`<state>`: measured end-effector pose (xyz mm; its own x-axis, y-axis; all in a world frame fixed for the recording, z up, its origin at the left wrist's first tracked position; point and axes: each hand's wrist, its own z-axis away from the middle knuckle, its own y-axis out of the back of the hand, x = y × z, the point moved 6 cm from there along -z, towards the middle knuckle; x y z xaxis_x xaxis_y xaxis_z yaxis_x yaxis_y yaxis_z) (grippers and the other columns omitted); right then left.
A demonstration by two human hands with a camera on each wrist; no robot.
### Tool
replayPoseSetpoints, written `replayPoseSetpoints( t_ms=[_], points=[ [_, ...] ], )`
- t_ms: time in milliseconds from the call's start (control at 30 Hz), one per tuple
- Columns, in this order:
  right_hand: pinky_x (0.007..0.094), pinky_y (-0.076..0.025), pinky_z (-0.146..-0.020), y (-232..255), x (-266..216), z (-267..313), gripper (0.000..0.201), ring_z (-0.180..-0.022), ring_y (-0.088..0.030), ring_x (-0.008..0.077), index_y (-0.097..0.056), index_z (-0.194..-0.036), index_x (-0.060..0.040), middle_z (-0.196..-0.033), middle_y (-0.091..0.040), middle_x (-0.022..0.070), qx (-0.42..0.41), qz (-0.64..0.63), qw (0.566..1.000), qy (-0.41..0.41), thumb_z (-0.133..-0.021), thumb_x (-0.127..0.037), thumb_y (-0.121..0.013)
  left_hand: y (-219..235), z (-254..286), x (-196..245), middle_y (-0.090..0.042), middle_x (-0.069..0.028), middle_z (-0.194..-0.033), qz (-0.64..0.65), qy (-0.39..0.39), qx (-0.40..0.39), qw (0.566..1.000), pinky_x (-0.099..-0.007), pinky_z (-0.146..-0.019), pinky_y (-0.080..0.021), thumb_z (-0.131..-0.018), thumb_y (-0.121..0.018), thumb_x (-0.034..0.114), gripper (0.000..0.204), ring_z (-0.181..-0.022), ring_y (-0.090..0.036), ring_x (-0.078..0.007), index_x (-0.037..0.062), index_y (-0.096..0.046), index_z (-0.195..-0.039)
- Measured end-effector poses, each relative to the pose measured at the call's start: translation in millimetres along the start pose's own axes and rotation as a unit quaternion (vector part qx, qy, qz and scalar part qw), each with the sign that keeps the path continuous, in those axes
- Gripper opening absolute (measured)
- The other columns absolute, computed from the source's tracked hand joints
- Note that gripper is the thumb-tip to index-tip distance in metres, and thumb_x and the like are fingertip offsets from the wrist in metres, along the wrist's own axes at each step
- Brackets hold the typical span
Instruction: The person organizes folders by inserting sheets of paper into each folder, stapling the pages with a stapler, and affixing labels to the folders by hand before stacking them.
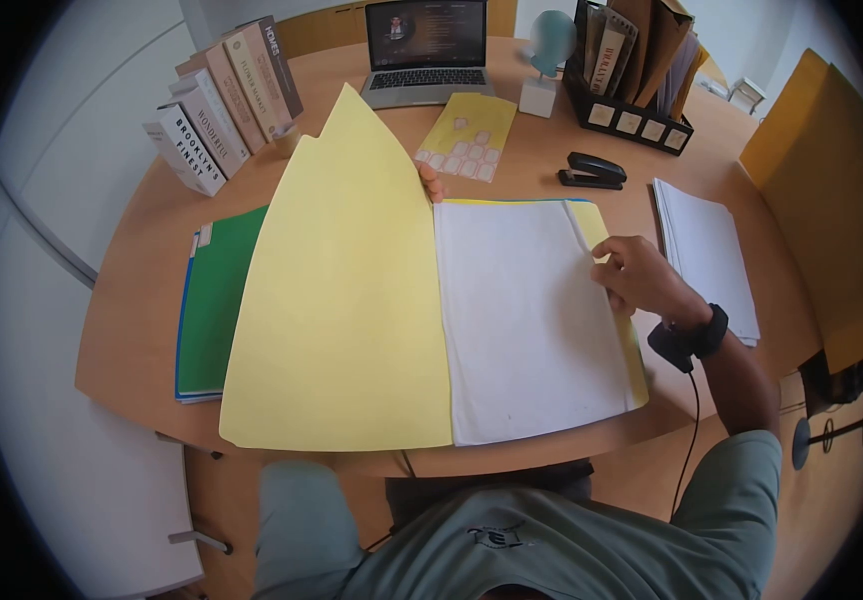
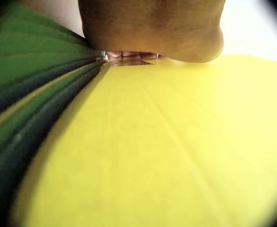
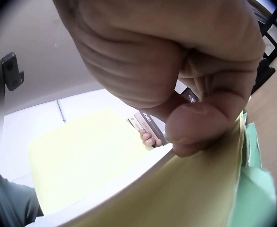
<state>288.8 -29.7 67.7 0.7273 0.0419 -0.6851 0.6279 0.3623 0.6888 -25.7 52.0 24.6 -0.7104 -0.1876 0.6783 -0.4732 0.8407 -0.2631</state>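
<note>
A yellow paper folder [image 1: 342, 300] lies spread at the desk's front, its left cover raised and a stack of white sheets [image 1: 522, 320] on its right half. My left hand [image 1: 432, 184] grips the cover's far edge; only fingertips show past it in the head view. Its palm side [image 2: 152, 28] hangs over the yellow surface in the left wrist view. At the right edge of the white sheets, my right hand [image 1: 640, 272] has curled fingers and pinches that edge. The right wrist view shows its thumb [image 3: 195, 127] at the sheets' border, above the yellow back.
Green and blue folders [image 1: 217, 310] lie at left, partly under the cover. Books [image 1: 192, 150], a laptop [image 1: 427, 55], a patterned yellow sheet [image 1: 469, 135] and a black file box [image 1: 637, 125] stand or lie behind. A stapler [image 1: 594, 170] and a paper stack [image 1: 707, 250] are at right.
</note>
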Motion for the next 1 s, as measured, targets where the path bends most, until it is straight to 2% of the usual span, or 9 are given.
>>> replayPoseSetpoints(
  t_ms=[133,233,333,433,567,700,800,900,1000],
  points=[
    [0.0344,-0.055,-0.063,10.3,5.8,-7.8,0.036,-0.066,-0.07,0.0239,-0.06,-0.111,0.0166,-0.079,-0.071,0.0207,0.054,0.068,0.991,0.103,-0.091,-0.013,-0.066,3.8,-3.0,-3.1,-0.066,-0.0129,-0.104,0.003,-0.002,-0.005,1.0,-0.039,-0.103,-0.039,-0.101,-0.051,0.031,0.041,-0.094,-0.06,-0.0235,-0.0008,-0.061,-0.125],
    [0.0385,-0.055,-0.07,31.2,-1.8,-13.3,0.031,-0.072,-0.071,0.0337,-0.063,-0.107,0.0125,-0.084,-0.072,0.022,0.101,0.111,0.983,0.103,-0.09,-0.013,-0.066,9.3,-7.7,-5.2,-0.066,-0.013,-0.104,0.005,-0.001,-0.007,1.0,-0.0393,-0.104,-0.038,-0.101,-0.051,0.031,0.041,-0.094,-0.06,-0.0237,-0.0008,-0.061,-0.125],
    [0.0421,-0.054,-0.078,54.9,2.2,-43.1,0.029,-0.087,-0.069,0.0391,-0.063,-0.11,0.0087,-0.095,-0.072,0.0222,0.164,0.198,0.952,0.164,-0.089,-0.01,-0.064,9.6,-10.1,-6.2,-0.066,-0.0131,-0.104,0.009,0.002,-0.011,1.0,-0.0395,-0.104,-0.038,-0.101,-0.051,0.031,0.041,-0.094,-0.06,-0.0238,-0.0008,-0.061,-0.124],
    [0.0447,-0.049,-0.093,70.3,10.2,-85.2,0.034,-0.109,-0.062,0.0406,-0.059,-0.119,0.0047,-0.114,-0.067,0.0228,0.205,0.239,0.926,0.208,-0.087,-0.006,-0.061,12.4,-14.1,-6.5,-0.066,-0.0132,-0.103,0.009,0.004,-0.016,1.0,-0.0397,-0.104,-0.038,-0.101,-0.051,0.032,0.041,-0.094,-0.06,-0.024,-0.0008,-0.061,-0.124],
    [0.0449,-0.041,-0.106,75.6,28.7,-145.6,0.046,-0.126,-0.05,0.039,-0.053,-0.13,-0.0001,-0.129,-0.058,0.023,0.207,0.285,0.902,0.251,-0.084,-0.002,-0.057,16.6,-18.2,-8.2,-0.066,-0.0134,-0.103,0.01,0.007,-0.027,1.0,-0.0401,-0.104,-0.038,-0.101,-0.051,0.032,0.041,-0.094,-0.06,-0.0242,-0.0008,-0.061,-0.124],
    [0.0446,-0.045,-0.101,71.7,39.2,-174.6,0.043,-0.118,-0.056,0.0396,-0.058,-0.125,0.0007,-0.121,-0.062,0.0222,0.139,0.302,0.922,0.2,-0.082,-0.003,-0.061,20.9,-24.1,-7.3,-0.066,-0.0135,-0.103,0.012,0.008,-0.038,0.999,-0.0404,-0.105,-0.038,-0.101,-0.051,0.032,0.041,-0.094,-0.06,-0.0245,-0.0008,-0.061,-0.124],
    [0.046,-0.046,-0.097,71.1,42.2,-180.1,0.038,-0.113,-0.058,0.0402,-0.06,-0.119,0.0009,-0.113,-0.064,0.0223,0.157,0.309,0.911,0.223,-0.082,-0.003,-0.061,22.3,-24.3,-6.5,-0.066,-0.0137,-0.103,0.015,0.008,-0.042,0.999,-0.0406,-0.105,-0.037,-0.101,-0.051,0.032,0.042,-0.094,-0.06,-0.0246,-0.0008,-0.061,-0.124],
    [0.0473,-0.047,-0.093,72.5,10.3,-163.6,0.034,-0.108,-0.059,0.0405,-0.061,-0.116,0.0,-0.107,-0.065,0.0217,0.229,0.258,0.895,0.283,-0.082,-0.004,-0.063,23.5,-23.2,-5.5,-0.066,-0.0138,-0.103,0.017,0.008,-0.042,0.999,-0.0408,-0.105,-0.037,-0.101,-0.051,0.032,0.042,-0.094,-0.06,-0.0248,-0.0008,-0.061,-0.124],
    [0.0475,-0.049,-0.089,53.2,-47.1,-127.2,0.032,-0.102,-0.062,0.04,-0.063,-0.114,-0.001,-0.105,-0.065,0.0203,0.183,0.229,0.91,0.294,-0.082,-0.005,-0.064,22.3,-22.4,-6.2,-0.067,-0.0139,-0.103,0.02,0.01,-0.046,0.999,-0.0411,-0.105,-0.037,-0.101,-0.051,0.033,0.042,-0.094,-0.06,-0.025,-0.0008,-0.061,-0.124]
  ],
)
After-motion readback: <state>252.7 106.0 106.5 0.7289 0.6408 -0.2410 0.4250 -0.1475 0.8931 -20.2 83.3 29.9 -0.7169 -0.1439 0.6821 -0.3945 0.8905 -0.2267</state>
